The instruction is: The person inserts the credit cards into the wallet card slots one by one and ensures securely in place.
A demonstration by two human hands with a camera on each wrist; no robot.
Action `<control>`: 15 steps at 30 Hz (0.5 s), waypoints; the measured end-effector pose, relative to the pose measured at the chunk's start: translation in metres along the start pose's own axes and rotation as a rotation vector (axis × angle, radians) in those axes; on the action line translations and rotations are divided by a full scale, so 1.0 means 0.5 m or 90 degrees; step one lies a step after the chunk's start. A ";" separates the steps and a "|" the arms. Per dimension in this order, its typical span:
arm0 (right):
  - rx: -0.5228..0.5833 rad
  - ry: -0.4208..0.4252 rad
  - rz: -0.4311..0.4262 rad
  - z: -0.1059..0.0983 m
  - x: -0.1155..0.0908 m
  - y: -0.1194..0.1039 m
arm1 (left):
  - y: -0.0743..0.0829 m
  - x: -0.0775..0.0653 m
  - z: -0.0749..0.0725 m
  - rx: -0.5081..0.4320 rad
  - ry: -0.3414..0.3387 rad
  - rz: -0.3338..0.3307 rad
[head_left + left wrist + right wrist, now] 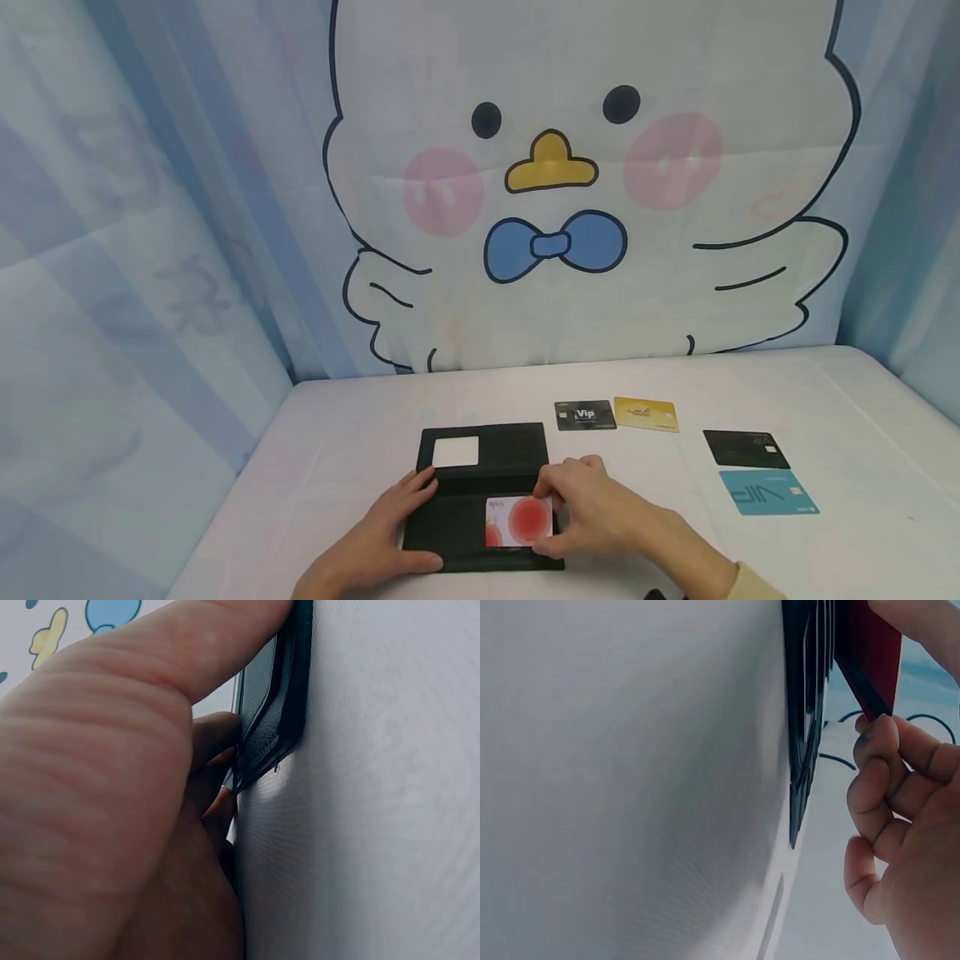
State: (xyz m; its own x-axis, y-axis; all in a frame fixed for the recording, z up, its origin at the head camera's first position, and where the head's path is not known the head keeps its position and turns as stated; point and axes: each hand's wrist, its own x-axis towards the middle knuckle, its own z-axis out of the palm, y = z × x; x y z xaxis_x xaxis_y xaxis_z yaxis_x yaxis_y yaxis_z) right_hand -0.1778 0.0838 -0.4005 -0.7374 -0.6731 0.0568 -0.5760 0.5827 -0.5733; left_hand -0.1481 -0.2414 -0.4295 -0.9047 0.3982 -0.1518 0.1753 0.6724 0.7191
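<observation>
A black wallet [453,529] lies unfolded on the white table, with a white rectangle [455,452] at the left of its far half. My left hand [384,532] rests along the wallet's left edge, thumb on the near half and fingers by the fold. My right hand [596,510] pinches a white-and-red card [517,521] by its right side, thumb at the near corner and fingers at the far one. The right wrist view shows the card [881,664] tilted away from the wallet [802,727]. In the left wrist view, my thumb crosses the wallet [264,697].
Beyond the wallet lie a black Vip card [585,415] and a gold card [647,414] side by side. Farther right are another black card [746,448] and a teal card [768,492]. A curtain [540,317] with a cartoon bird hangs behind the table.
</observation>
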 end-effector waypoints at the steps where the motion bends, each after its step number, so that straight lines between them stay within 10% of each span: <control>1: 0.003 -0.005 0.002 -0.001 0.000 0.000 | 0.000 0.000 0.000 0.000 0.000 0.001; 15: 0.048 -0.063 0.018 -0.012 0.007 0.009 | -0.002 -0.001 -0.002 0.003 -0.003 0.006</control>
State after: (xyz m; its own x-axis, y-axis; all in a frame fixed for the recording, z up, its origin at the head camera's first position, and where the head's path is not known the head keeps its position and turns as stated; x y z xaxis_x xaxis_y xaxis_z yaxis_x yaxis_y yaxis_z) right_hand -0.1850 0.0868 -0.3980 -0.7124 -0.7007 -0.0389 -0.5246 0.5686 -0.6337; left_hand -0.1481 -0.2427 -0.4293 -0.9011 0.4072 -0.1487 0.1849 0.6713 0.7178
